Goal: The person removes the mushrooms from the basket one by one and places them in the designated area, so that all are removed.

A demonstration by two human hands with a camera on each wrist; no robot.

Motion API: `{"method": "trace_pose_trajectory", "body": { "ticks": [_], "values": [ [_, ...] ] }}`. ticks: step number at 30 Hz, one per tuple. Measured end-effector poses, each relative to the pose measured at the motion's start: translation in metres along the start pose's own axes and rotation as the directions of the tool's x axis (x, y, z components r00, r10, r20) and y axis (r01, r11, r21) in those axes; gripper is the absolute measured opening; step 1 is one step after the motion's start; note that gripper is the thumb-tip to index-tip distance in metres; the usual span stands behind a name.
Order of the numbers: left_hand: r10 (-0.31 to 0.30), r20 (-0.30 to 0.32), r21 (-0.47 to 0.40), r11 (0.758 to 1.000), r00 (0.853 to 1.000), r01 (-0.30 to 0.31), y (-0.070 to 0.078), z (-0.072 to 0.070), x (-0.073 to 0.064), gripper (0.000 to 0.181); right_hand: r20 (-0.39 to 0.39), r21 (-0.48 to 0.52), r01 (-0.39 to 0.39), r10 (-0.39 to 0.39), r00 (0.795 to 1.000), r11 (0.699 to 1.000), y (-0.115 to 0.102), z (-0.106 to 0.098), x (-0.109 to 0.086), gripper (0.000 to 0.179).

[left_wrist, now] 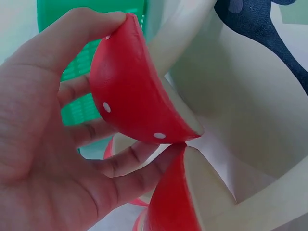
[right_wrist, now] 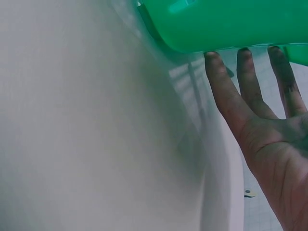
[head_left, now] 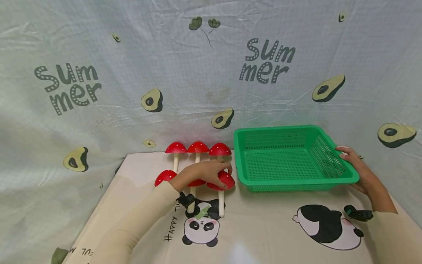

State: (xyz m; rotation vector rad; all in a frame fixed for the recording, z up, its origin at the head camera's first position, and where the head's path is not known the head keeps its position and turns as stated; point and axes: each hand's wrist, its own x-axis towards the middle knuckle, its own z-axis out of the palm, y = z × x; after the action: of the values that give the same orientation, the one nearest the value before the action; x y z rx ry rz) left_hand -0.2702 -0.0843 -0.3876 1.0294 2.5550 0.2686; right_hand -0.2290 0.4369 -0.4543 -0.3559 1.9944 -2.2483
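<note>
My left hand pinches the red, white-spotted cap of a toy mushroom at the front right of a group. In the left wrist view the thumb presses the rim of this mushroom cap, with the fingers spread behind it. The lower fingertips reach the neighbouring mushroom cap. Its pale stem points toward me. At the green basket, my right hand touches the outer right rim. Its fingers are straight and spread in the right wrist view, fingertips right at the basket's edge.
More toy mushrooms lie in two rows, a back one and a front one among them. The basket stands right of them, against the printed cloth backdrop. Panda drawings mark the pale tablecloth.
</note>
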Motion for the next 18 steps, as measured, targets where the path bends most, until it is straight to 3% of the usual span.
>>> {"method": "trace_pose_trajectory", "body": {
  "ticks": [12, 18],
  "values": [
    [0.001, 0.022, -0.004, 1.0, 1.0, -0.001, -0.0022, 0.0022, -0.0072, 0.049, -0.013, -0.048, -0.01, 0.009, 1.0, 0.999, 0.0014, -0.001, 0.0021, 0.033],
    [-0.002, 0.02, -0.02, 1.0, 1.0, 0.002, -0.0033, 0.0017, -0.0099, 0.049, -0.004, -0.012, -0.009, 0.009, 1.0, 1.0, 0.0012, -0.0008, 0.0003, 0.033]
  ]
}}
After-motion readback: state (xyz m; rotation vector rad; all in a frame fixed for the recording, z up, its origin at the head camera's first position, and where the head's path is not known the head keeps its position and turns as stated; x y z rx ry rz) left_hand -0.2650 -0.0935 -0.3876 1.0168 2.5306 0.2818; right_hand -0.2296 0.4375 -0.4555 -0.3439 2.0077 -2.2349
